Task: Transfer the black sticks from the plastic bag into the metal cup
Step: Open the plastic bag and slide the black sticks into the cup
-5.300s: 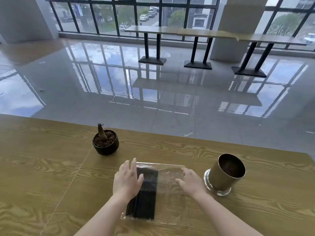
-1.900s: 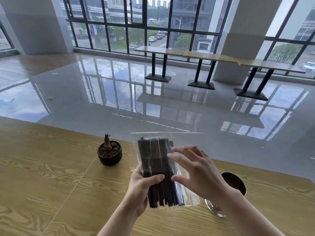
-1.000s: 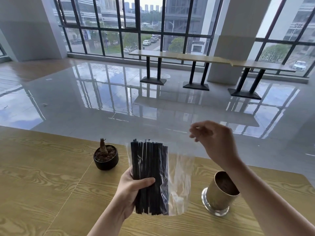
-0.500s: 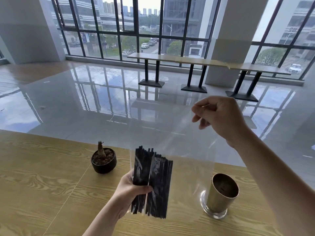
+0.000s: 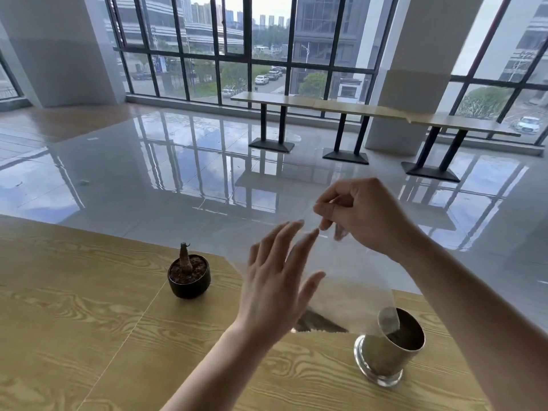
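Note:
My right hand [image 5: 360, 215] pinches the top edge of the clear plastic bag [image 5: 350, 280], which hangs down over the wooden table [image 5: 89, 321]. The bag's lower right corner touches the rim of the brass-coloured metal cup [image 5: 391, 351], which stands on a glass base at the right. My left hand [image 5: 275, 280] is spread flat in front of the bag and holds nothing. A dark wedge of the black sticks [image 5: 318, 323] shows just past my left wrist, low by the table. I cannot tell whether they lie in the bag or on the table.
A small black pot [image 5: 189, 275] with a brown stump of a plant stands on the table left of my hands. Beyond the table's far edge lies a glossy floor, with long tables by the windows.
My left hand has let go of the bundle of sticks and opened. The sticks have dropped low, near the table. My right hand has come down a little, still holding the bag's top.

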The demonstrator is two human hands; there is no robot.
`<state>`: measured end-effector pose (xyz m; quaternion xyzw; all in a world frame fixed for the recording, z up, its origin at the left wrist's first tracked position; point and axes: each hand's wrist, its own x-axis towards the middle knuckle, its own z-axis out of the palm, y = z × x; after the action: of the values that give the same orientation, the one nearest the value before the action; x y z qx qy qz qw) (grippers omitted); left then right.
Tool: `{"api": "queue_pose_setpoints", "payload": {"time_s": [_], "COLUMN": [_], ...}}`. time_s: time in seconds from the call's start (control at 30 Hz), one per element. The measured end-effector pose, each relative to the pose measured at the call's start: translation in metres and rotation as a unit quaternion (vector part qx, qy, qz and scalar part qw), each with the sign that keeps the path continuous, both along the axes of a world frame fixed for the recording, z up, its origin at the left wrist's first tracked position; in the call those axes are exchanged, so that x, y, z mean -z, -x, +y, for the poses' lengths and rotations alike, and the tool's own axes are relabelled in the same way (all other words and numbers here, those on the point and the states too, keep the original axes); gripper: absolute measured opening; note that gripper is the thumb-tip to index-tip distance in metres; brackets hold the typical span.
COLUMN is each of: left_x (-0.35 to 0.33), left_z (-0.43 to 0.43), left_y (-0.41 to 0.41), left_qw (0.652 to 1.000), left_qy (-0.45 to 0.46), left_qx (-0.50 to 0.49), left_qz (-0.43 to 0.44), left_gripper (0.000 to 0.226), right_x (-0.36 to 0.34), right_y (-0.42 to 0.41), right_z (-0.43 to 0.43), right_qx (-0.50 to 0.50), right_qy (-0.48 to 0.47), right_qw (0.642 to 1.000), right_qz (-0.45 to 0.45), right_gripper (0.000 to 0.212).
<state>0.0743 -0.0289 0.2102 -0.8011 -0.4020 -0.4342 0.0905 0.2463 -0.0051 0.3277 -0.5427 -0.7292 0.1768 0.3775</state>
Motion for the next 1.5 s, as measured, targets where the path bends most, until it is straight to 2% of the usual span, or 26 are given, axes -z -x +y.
{"api": "queue_pose_setpoints", "payload": {"time_s": [0.07, 0.17, 0.23, 0.3, 0.4, 0.53, 0.6, 0.63, 0.67, 0.77, 0.9, 1.0, 1.07, 1.13, 1.2, 1.27, 1.3, 1.4, 1.5], "left_x": [-0.016, -0.01, 0.0, 0.005, 0.0, -0.009, -0.009, -0.009, -0.009, -0.006, -0.001, 0.001, 0.002, 0.001, -0.002, -0.007, -0.01, -0.016, -0.018], "left_z": [0.005, 0.006, 0.001, -0.004, -0.007, -0.007, -0.006, -0.006, -0.007, -0.007, -0.011, -0.012, -0.011, -0.011, -0.009, -0.005, -0.003, 0.003, 0.007], "left_y": [-0.008, -0.004, 0.002, 0.006, 0.01, 0.007, 0.005, 0.004, 0.004, 0.007, 0.011, 0.015, 0.017, 0.017, 0.016, 0.015, 0.015, 0.014, 0.009], "left_qw": [0.998, 0.999, 0.996, 0.993, 0.991, 0.992, 0.992, 0.992, 0.992, 0.989, 0.99, 0.995, 0.997, 0.996, 0.994, 0.991, 0.99, 0.988, 0.985], "left_qy": [0.055, 0.018, -0.02, -0.052, -0.066, -0.038, -0.028, -0.026, -0.027, -0.04, -0.031, 0.008, 0.045, 0.078, 0.091, 0.093, 0.092, 0.094, 0.114], "left_qx": [-0.028, -0.008, -0.007, -0.007, 0.012, 0.013, 0.013, 0.019, 0.025, 0.035, 0.034, 0.043, 0.053, 0.042, 0.027, 0.018, 0.016, 0.019, 0.029], "left_qz": [0.019, 0.038, 0.082, 0.103, 0.112, 0.121, 0.119, 0.119, 0.122, 0.141, 0.133, 0.086, 0.036, -0.015, -0.06, -0.098, -0.11, -0.118, -0.122], "left_gripper": [0.053, 0.013, 0.02, 0.024, 0.022, 0.019, 0.019, 0.019, 0.019, 0.018, 0.018, 0.015, 0.01, 0.017, 0.016, 0.01, 0.009, 0.012, 0.014], "right_x": [0.0, -0.004, -0.009, -0.011, -0.009, -0.012, -0.015, -0.014, -0.013, -0.004, 0.0, -0.001, 0.001, 0.004, 0.006, 0.014, 0.02, 0.044, 0.065], "right_y": [0.0, -0.013, -0.027, -0.038, -0.043, -0.038, -0.031, -0.025, -0.02, -0.009, -0.005, -0.008, -0.014, -0.017, -0.02, -0.033, -0.042, -0.076, -0.103], "right_z": [-0.002, -0.006, -0.007, -0.009, -0.01, -0.01, -0.007, -0.005, -0.002, 0.011, 0.036, 0.052, 0.056, 0.053, 0.043, 0.031, 0.024, 0.004, -0.018], "right_qx": [0.014, 0.088, 0.169, 0.225, 0.223, 0.116, 0.057, 0.029, 0.007, -0.023, 0.03, 0.128, 0.141, 0.085, -0.001, -0.078, -0.105, -0.15, -0.158], "right_qy": [-0.009, -0.05, -0.096, -0.108, -0.068, 0.037, 0.063, 0.083, 0.111, 0.172, 0.122, 0.084, 0.06, 0.06, 0.07, 0.062, 0.06, 0.064, 0.061], "right_qw": [1.0, 0.99, 0.967, 0.95, 0.951, 0.97, 0.954, 0.937, 0.923, 0.907, 0.913, 0.923, 0.939, 0.976, 0.997, 0.985, 0.975, 0.946, 0.919], "right_qz": [-0.026, -0.095, -0.163, -0.186, -0.202, -0.208, -0.289, -0.338, -0.369, -0.385, -0.388, -0.353, -0.308, -0.191, -0.013, 0.139, 0.187, 0.279, 0.356], "right_gripper": [0.014, 0.011, 0.01, 0.01, 0.009, 0.058, 0.079, 0.082, 0.08, 0.059, 0.011, 0.014, 0.012, 0.017, 0.029, 0.034, 0.034, 0.027, 0.04]}}
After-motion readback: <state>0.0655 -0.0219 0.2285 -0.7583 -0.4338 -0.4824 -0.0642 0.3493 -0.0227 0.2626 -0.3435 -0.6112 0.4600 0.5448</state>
